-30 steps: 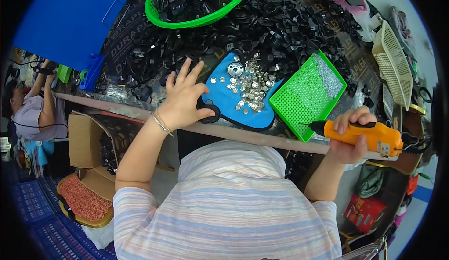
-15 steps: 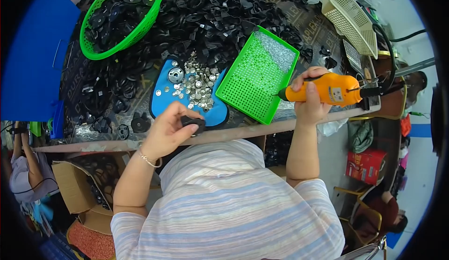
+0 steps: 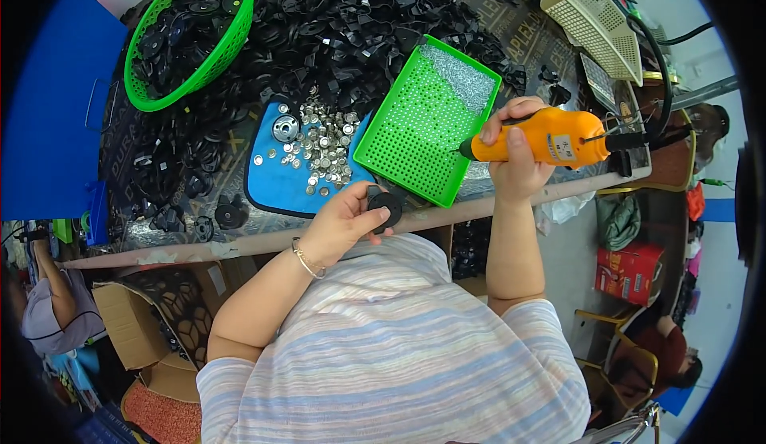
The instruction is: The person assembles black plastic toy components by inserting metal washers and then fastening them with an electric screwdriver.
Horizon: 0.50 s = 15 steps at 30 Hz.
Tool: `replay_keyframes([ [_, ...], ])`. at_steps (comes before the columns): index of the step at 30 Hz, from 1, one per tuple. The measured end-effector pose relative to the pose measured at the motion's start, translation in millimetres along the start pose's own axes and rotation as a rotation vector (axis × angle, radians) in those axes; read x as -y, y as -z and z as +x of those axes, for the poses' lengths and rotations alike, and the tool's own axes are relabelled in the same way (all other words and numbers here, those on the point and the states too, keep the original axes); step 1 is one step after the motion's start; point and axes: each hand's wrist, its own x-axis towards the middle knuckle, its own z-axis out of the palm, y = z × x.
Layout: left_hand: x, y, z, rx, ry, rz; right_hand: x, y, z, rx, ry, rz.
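Blk disc (image 3: 389, 211) — pinched in L hand (image 3: 343, 224).

The person's left hand (image 3: 343, 222), spread a second ago by the blue mat's (image 3: 275, 190) near left side, now grips a black round part (image 3: 388, 211) farther right, before the green tray (image 3: 411, 145). The right hand's (image 3: 517, 157) orange power tool (image 3: 581, 134) has shifted from the tray's near corner up its right edge; a person (image 3: 669, 348) has appeared at lower right.
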Motion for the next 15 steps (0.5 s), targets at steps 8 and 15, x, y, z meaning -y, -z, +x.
replay_keyframes([
  [8, 9, -9, 14, -0.018, 0.010, -0.043, 5, -2, 2, 0.027, -0.035, -0.012],
  [15, 7, -10, 14, -0.055, 0.021, 0.053, 38, -14, 1, 0.119, -0.030, 0.101],
])
